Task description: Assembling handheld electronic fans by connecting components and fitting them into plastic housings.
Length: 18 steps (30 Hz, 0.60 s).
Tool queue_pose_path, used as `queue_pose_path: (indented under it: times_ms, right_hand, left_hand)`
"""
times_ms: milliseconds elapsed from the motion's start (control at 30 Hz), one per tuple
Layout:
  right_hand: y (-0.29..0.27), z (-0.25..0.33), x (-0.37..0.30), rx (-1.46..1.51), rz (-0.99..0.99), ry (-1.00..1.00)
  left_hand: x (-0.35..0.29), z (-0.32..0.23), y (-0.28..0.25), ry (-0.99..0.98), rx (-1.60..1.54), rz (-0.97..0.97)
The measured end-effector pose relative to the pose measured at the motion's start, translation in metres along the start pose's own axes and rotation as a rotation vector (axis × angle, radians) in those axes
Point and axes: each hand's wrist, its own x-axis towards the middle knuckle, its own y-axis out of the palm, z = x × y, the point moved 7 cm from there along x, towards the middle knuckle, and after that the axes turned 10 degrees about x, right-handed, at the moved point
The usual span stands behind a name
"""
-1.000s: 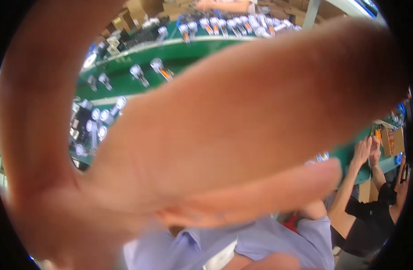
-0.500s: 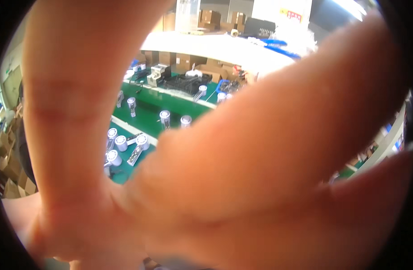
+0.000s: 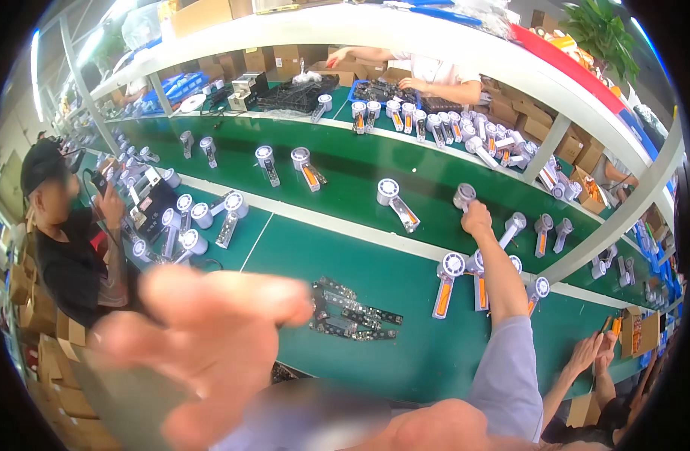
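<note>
In the head view, two bare hands show: the left hand (image 3: 209, 323), blurred and close to the lens, has its fingers loosely spread, and the blur hides whether it has hold of anything; the right hand (image 3: 476, 218) has its fingers curled at one round-headed device (image 3: 464, 195) over the green belt (image 3: 345, 161), the handle hidden, so I cannot tell how firmly they close. Five more devices (image 3: 388, 188) lie on the belt left of it, and three (image 3: 543, 224) just to its right. Four devices (image 3: 453, 264) stand around the right forearm, and several circuit boards (image 3: 348, 307), too overlapped to count, lie on the near bench (image 3: 300, 252). Half a second ago blurred skin filled most of this view; now the bench lies exposed and the right arm stretches across it.
</note>
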Motion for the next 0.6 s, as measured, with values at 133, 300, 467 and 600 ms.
queue_pose_path:
  times_ms: [133, 300, 467, 600]
  right_hand:
    - [-0.054, 0.079, -0.064, 0.217, -0.115, -0.156]
    - [-0.096, 0.132, -0.228, 0.45, 0.031, -0.373]
    - [-0.052, 0.063, -0.366, 0.441, -0.017, -0.372]
    - [-0.022, 0.033, -0.398, 0.411, 0.003, -0.328]
  left_hand:
    - [-0.105, 0.078, 0.022, -0.568, 0.535, 0.382]
    - [-0.248, 0.123, 0.042, -0.675, 0.776, 0.703]
    - [-0.267, 0.128, 0.067, -0.498, 0.906, 0.843]
    - [-0.28, 0.153, 0.073, -0.513, 0.984, 0.925]
